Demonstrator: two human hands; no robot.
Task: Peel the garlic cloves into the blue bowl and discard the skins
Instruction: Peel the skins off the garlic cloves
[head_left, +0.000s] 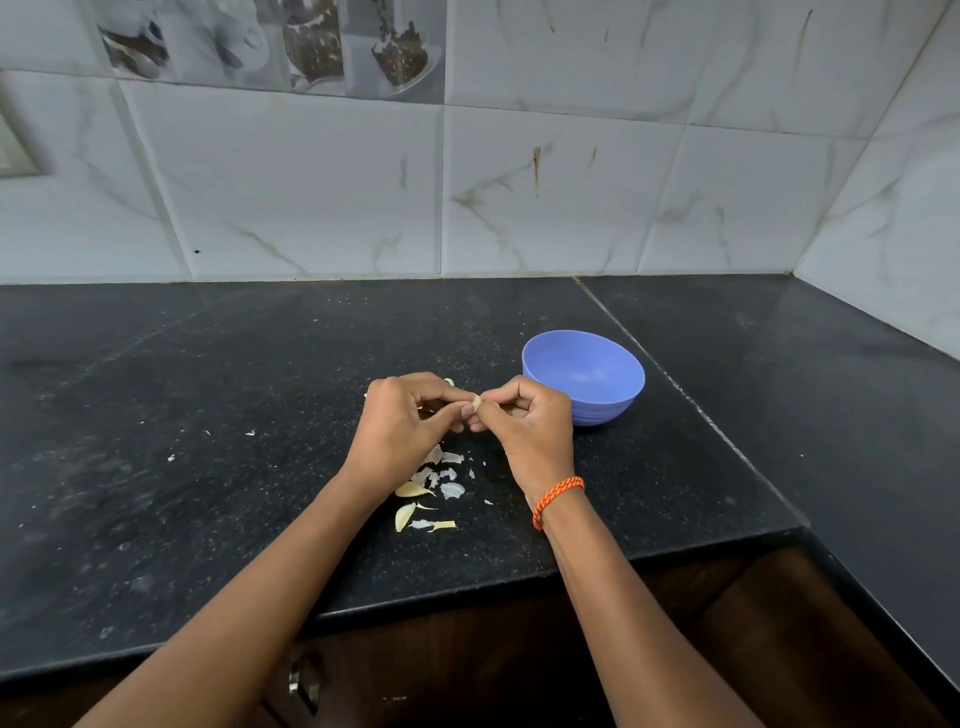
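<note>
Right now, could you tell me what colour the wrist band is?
Orange with darker flecks, on the right wrist band, head view.

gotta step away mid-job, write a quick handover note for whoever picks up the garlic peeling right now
Left hand and right hand both pinch one garlic clove between them, above the counter.
Blue bowl sits just right of the hands; no cloves show inside it.
Two cloves and loose skins lie on the counter under the wrists.
Done: some skin has come off.
Left: finish this clove, drop it in the bowl, handle the two cloves, discard the skins.
</note>
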